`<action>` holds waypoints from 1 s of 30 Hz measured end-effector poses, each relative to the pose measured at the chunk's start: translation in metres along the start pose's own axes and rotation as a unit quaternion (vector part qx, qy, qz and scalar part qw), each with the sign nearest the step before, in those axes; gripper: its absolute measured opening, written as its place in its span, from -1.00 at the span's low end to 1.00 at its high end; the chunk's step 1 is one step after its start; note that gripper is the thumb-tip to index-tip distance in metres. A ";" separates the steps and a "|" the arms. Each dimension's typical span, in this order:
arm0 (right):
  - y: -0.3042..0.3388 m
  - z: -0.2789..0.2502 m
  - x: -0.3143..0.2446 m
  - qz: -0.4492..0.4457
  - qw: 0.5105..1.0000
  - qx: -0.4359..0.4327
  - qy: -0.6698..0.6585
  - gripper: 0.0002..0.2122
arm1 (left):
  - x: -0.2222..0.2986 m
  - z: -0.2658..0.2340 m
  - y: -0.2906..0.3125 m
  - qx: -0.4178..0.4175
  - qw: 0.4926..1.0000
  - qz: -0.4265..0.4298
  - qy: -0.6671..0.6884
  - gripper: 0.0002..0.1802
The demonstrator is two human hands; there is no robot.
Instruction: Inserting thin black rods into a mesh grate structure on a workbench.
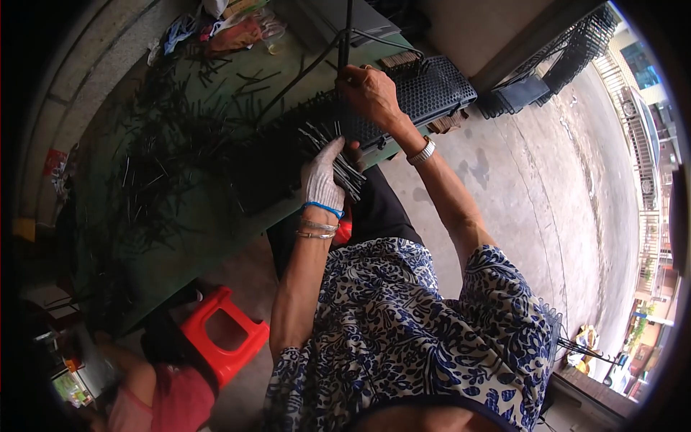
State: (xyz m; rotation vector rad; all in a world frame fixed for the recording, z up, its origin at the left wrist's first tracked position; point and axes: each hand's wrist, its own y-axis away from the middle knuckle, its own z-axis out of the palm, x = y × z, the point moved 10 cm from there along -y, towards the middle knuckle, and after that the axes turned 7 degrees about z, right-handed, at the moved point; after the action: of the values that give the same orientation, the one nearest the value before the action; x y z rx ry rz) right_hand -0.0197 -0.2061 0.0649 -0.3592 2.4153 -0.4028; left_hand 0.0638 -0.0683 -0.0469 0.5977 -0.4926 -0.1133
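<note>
My left hand (324, 176), in a white knitted glove with the fingertips bare, is closed around a bundle of thin black sticks (350, 178). The sticks poke out on both sides of the glove. Above it, my bare right hand (371, 93) is closed at the lower end of a dark upright rod (345, 47); its fingertips are partly hidden. Under and beside the right hand lies a black perforated plate (435, 86) with rows of small holes. Many loose black sticks (155, 162) are scattered on the green table (169, 263) to the left.
A thin dark metal bar (302, 75) slants over the table. Plastic bags (234, 36) lie at the far left. A red stool (227, 335) stands at the lower left, near a person in a pink top (176, 399). Concrete floor (511, 194) stretches right, with stacked black racks (533, 90) beyond.
</note>
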 end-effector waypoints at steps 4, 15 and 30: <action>0.001 -0.001 -0.012 -0.058 0.998 -0.001 -0.025 -0.86 | 0.000 0.001 0.002 -0.005 1.000 0.005 0.015 -0.90; 0.027 -0.003 -0.010 0.102 0.951 -0.219 -0.196 -0.72 | 0.003 -0.004 0.000 0.004 0.999 0.030 -0.030 -0.87; 0.033 -0.032 0.002 0.070 0.918 -0.145 -0.362 -0.86 | 0.001 -0.002 0.004 -0.016 0.999 0.016 -0.031 -0.83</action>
State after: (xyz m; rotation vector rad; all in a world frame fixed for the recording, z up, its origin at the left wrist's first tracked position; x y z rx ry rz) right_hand -0.0473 -0.1702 0.0751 -0.3783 1.7447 0.1485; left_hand 0.0654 -0.0644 -0.0461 0.5558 -0.5593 -0.1095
